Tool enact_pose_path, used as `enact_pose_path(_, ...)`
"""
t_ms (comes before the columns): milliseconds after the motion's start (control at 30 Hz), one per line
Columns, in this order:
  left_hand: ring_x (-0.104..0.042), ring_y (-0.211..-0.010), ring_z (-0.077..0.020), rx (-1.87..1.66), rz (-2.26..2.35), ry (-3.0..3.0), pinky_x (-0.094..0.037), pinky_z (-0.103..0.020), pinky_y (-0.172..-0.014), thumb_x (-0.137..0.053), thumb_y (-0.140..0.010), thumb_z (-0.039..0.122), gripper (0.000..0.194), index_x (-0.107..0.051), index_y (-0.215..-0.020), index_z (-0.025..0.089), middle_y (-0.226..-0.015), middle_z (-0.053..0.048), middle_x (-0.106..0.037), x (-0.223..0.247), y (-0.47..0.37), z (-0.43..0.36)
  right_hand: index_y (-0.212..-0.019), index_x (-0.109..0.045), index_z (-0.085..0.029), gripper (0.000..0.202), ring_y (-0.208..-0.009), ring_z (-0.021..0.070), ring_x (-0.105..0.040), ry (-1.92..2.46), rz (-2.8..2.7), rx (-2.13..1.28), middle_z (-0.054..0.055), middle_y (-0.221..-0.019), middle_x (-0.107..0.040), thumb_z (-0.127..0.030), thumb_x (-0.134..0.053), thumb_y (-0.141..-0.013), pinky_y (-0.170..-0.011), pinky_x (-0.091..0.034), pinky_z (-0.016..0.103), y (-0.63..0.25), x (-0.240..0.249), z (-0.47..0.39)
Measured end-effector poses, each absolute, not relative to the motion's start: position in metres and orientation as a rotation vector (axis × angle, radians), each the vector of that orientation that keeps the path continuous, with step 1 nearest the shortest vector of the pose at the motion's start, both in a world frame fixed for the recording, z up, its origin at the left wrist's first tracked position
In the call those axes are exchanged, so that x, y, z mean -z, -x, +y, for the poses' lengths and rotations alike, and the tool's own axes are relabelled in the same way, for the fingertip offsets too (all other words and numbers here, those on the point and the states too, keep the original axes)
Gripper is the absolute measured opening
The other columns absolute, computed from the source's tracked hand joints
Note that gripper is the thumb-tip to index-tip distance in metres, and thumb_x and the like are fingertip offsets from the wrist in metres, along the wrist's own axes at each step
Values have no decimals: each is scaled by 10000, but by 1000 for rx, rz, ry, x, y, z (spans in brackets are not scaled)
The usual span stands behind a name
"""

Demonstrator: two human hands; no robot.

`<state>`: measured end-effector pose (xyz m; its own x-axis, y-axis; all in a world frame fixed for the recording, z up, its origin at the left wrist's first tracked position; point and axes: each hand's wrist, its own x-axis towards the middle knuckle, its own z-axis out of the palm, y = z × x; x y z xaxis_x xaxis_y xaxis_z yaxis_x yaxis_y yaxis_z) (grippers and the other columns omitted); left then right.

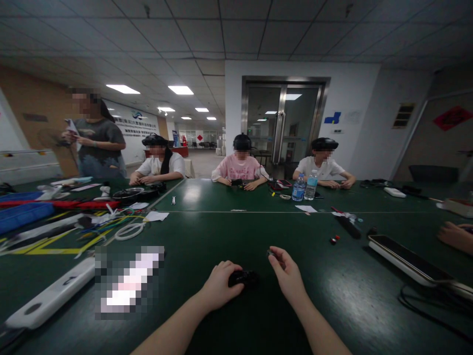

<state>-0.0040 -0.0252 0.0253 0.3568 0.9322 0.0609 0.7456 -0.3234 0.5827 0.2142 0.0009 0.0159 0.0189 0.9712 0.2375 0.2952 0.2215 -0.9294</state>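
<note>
My left hand (223,280) is closed around the near-left side of a small, rounded black object (247,279), which rests on or just above the dark green table (207,231). Its exact kind is too dark to make out. To the right, and apart from it, my right hand (285,268) pinches a small dark piece (271,253) between thumb and fingertips. Most of that piece is hidden by the fingers.
A white power strip (55,291) and a blurred-out bright rectangle (129,283) lie at left, near a coiled white cable (129,231). On the right are a phone-like slab (410,259), black cables and small red-black bits (334,240). Water bottles (299,188) and several people are across the table.
</note>
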Motion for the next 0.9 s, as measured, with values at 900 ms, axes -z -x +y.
enact_pose_path(900,-485,-1020,-217,-555,1464,-2196,-397,-314,-882,-532,-788,352,381,-540,-1155,250,-1113,-13,-545,-24,4,-24,-1151,-524,-210,447,-1073,248,-534,1346,-1513,-774,39,-1099,-605,-439,-507,-768,-933,-416,370,-214,-24,-5)
